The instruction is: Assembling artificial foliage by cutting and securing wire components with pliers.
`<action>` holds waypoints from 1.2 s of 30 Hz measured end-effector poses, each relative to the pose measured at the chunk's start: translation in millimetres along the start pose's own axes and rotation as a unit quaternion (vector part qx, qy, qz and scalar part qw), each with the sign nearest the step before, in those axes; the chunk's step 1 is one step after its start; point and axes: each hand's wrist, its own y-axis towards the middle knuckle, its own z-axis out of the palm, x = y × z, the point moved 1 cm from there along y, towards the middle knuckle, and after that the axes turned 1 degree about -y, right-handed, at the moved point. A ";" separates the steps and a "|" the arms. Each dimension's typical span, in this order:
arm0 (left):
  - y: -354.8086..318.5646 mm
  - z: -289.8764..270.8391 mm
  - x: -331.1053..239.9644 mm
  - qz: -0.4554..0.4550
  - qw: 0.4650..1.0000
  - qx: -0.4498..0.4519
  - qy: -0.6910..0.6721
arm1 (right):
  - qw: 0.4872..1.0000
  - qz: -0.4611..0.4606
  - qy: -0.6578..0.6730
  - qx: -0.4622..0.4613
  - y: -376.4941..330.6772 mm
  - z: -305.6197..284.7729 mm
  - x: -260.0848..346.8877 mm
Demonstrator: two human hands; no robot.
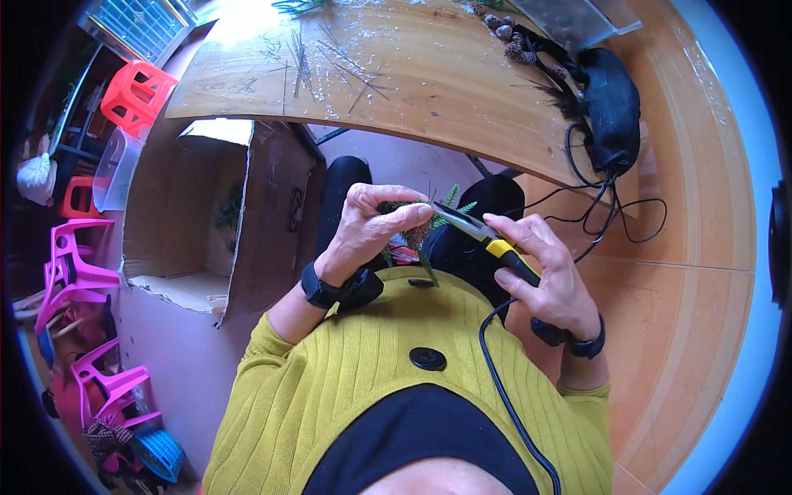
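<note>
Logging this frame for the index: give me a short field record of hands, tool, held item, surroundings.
left hand: pinches a small green sprig with a brownish piece under the fingers
right hand: grips a corded tool with a yellow and black handle, tip at the sprig
tool cord: runs down over the yellow sweater
table: wooden, strewn with needles; pine cones and a black pouch at its right end
left side: open cardboard box, pink stools
</note>
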 end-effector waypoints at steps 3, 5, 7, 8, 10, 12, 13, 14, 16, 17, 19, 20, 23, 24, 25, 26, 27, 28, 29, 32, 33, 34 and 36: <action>0.5 3.7 -1.0 0.006 1.000 0.006 -0.011 | 0.999 0.023 -0.011 -0.023 -8.5 3.1 -6.0; -0.5 5.4 -1.9 -0.010 0.999 0.029 -0.019 | 0.999 0.033 -0.016 -0.035 -11.3 3.3 -8.9; -1.3 7.3 -2.6 -0.018 0.999 0.040 -0.021 | 0.999 0.019 -0.023 -0.042 -10.8 2.5 -11.3; -2.2 8.0 -3.0 -0.008 0.999 0.047 -0.023 | 0.999 0.012 -0.026 -0.045 -10.5 2.5 -12.1; -3.5 8.8 -3.5 0.014 0.998 0.061 -0.028 | 0.999 0.002 -0.020 -0.039 -10.0 0.9 -12.3; -4.8 5.9 -3.8 -0.004 0.996 0.076 -0.042 | 0.999 -0.017 -0.013 -0.027 -8.5 -1.4 -13.0; -5.0 4.5 -4.1 -0.022 0.994 0.091 -0.058 | 0.999 -0.016 -0.013 -0.026 -7.2 -3.3 -14.6; -4.9 4.0 -4.1 -0.040 0.991 0.106 -0.073 | 0.999 -0.034 -0.010 -0.016 -5.4 -5.3 -16.4; -3.9 5.0 -4.4 -0.048 0.986 0.124 -0.103 | 0.998 -0.068 -0.004 0.004 -2.6 -8.8 -19.0; -3.2 5.9 -4.4 -0.055 0.979 0.143 -0.132 | 0.998 -0.067 -0.004 0.005 -2.1 -10.3 -19.8; -1.5 4.9 -2.5 -0.061 0.972 0.159 -0.161 | 0.996 -0.090 0.002 0.011 -0.3 -11.5 -20.5; 0.0 4.1 0.5 -0.061 0.965 0.181 -0.181 | 0.995 -0.101 0.005 0.014 0.2 -11.4 -20.3; 1.9 3.3 3.4 -0.060 0.947 0.225 -0.220 | 0.993 -0.113 0.006 0.012 0.6 -8.8 -17.7; 1.9 3.7 0.4 -0.077 0.954 0.198 -0.213 | 0.993 -0.119 0.007 0.009 0.5 -7.5 -16.7; 1.6 4.3 -3.0 -0.095 0.959 0.170 -0.207 | 0.993 -0.118 0.007 0.008 -0.7 -3.8 -16.9; 1.5 4.6 -4.6 -0.112 0.963 0.142 -0.199 | 0.995 -0.097 0.010 -0.013 -3.3 2.7 -19.0; 1.4 5.6 -5.1 -0.113 0.963 0.144 -0.199 | 0.996 -0.077 0.014 -0.034 -6.4 10.3 -21.2; 2.1 6.3 -5.4 -0.101 0.979 0.117 -0.130 | 0.997 -0.056 0.016 -0.056 -8.6 16.5 -22.3; 3.1 7.2 -5.5 -0.088 0.990 0.089 -0.060 | 0.997 -0.055 0.016 -0.058 -10.4 22.6 -21.7; 4.5 9.5 -4.2 -0.031 0.995 0.052 0.079 | 0.975 0.168 0.138 -0.050 -15.0 40.7 -22.2; 5.1 9.9 -3.7 0.014 0.988 0.040 0.146 | 0.975 0.168 0.138 -0.051 -13.8 40.9 -20.0; 5.6 10.4 -2.9 0.060 0.975 0.028 0.213 | 0.952 0.217 0.211 -0.037 -13.1 40.2 -17.1; 5.7 11.1 -0.8 0.151 0.928 0.003 0.340 | 0.884 0.310 0.351 -0.008 -12.7 40.2 -13.0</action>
